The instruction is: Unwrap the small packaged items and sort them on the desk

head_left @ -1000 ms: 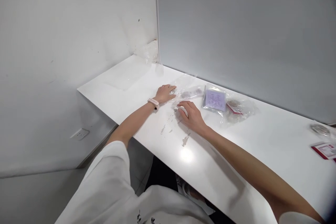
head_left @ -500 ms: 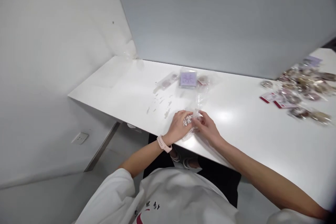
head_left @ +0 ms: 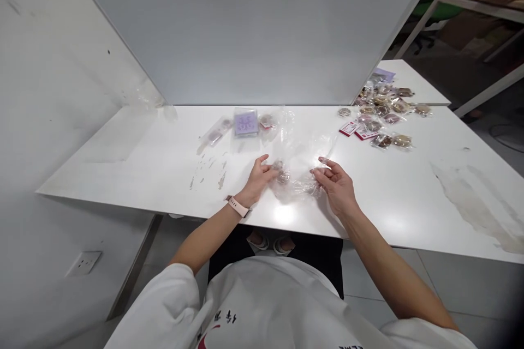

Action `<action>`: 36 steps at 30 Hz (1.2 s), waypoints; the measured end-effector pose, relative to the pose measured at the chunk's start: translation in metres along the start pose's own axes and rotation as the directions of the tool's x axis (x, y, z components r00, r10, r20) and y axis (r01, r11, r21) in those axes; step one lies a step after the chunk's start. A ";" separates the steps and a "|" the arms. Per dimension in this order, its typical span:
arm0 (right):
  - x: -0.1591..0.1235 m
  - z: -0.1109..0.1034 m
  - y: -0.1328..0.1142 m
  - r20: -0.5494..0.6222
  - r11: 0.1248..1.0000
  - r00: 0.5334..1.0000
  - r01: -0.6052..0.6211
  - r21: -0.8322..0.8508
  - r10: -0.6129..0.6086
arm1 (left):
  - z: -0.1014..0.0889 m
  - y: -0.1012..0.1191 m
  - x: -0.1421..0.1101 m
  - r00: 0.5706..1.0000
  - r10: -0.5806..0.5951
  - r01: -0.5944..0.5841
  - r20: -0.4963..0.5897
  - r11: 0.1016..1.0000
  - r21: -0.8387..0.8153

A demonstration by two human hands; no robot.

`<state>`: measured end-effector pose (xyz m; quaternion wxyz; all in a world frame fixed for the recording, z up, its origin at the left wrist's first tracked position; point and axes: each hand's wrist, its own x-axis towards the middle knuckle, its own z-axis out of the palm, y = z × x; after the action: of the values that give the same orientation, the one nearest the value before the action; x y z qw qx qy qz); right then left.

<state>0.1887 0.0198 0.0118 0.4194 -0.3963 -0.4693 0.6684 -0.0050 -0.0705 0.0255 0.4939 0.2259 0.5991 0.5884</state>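
Observation:
In the head view a crumpled clear plastic bag spreads between my hands above the white table. At its left side sits a small roundish brownish thing wrapped in clear plastic; its kind I cannot make out. My left hand, with a pink band at the wrist, grips the edge of this wrapped thing, forefinger raised. My right hand pinches the right side of the bag between thumb and fingers. Beyond them lie a purple square packet, a small reddish-brown wrapped item and a long clear packet.
At the right, a heap of small wrapped items lies beside the panel's edge, with red-and-white cards in front. A tall grey panel stands along the table's back. Dark marks show on the white table.
My hands have moved apart and the clear bag is now spread between them. The head view has swung right, showing more of the heap and the room behind.

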 end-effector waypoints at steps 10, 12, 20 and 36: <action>-0.005 0.017 -0.033 -0.043 0.956 0.956 0.290 -0.035 -0.292 | -0.013 0.011 0.000 0.983 -0.114 0.163 0.143 0.902 -0.400; -0.008 0.027 -0.051 0.043 0.928 0.929 0.368 -0.061 -0.366 | -0.008 0.017 0.006 0.957 -0.175 0.262 0.230 0.862 -0.435; -0.001 0.045 -0.069 0.336 0.908 0.918 0.312 -0.278 -0.212 | 0.018 0.013 0.006 0.982 -0.119 0.136 0.148 0.984 -0.111; -0.054 -0.025 -0.005 0.467 0.310 0.880 0.422 -0.852 0.086 | -0.007 -0.004 0.023 0.886 0.457 -0.303 -0.080 0.701 0.645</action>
<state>0.2310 -0.0221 0.0177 0.0667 -0.3532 -0.8865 0.2913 -0.0192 -0.0556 0.0131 0.1855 0.4227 0.7510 0.4722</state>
